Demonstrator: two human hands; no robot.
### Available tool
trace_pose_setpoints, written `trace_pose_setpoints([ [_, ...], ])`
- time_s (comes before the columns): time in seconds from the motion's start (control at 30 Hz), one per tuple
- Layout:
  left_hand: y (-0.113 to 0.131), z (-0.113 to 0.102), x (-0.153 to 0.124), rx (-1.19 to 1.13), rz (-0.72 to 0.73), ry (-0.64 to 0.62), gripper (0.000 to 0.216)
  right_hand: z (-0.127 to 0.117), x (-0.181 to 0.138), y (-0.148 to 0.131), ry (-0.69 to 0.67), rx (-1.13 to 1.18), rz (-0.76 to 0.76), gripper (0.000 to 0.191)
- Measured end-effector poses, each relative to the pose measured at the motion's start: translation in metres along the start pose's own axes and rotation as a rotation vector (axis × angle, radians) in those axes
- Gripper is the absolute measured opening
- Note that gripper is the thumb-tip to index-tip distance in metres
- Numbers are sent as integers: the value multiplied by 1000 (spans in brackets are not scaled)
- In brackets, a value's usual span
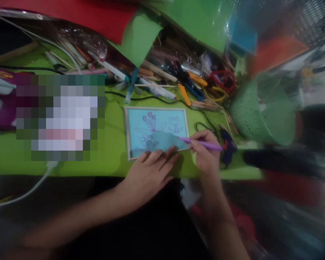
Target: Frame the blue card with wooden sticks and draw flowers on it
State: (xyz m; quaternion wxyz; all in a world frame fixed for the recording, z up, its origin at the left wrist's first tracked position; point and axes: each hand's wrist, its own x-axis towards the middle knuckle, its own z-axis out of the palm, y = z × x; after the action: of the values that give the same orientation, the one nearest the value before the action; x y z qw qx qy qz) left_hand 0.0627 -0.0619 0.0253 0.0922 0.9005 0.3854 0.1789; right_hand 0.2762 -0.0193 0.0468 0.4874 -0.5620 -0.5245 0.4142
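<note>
A small blue board [158,121] with a thin wooden frame lies on the green tabletop. Purple line drawings of flowers show on its upper part and lower left. My left hand [148,171] rests across the board's lower edge, its fingers stretched out over the surface. In my right hand [206,151] is a purple pen [209,145], pinched between thumb and fingers. The pen's tip points left and meets the board, or sits just over it, near the right side. A darker shadow lies on the board around the fingers.
A phone-like item [67,119], blurred out, lies at left with a white cable. Behind the board are markers [115,71], orange-handled pliers [184,94], red scissors [222,80] and sticks. A green bin [262,112] stands at right, near a dark glue gun [227,146].
</note>
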Motion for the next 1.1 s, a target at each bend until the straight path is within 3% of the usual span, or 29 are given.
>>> trace_pose_setpoints([
  [0.2, -2, 2, 3, 19, -11, -39, 49, 1, 3, 8, -56, -70, 27, 10],
  [0.6, -2, 1, 3, 34, -9, -24, 48, 9, 9, -8, -109, -265, -4, 10],
  [1.1, -3, 1, 2, 20, -21, -30, 45, 8, 8, -4, -122, -285, -35, 11],
])
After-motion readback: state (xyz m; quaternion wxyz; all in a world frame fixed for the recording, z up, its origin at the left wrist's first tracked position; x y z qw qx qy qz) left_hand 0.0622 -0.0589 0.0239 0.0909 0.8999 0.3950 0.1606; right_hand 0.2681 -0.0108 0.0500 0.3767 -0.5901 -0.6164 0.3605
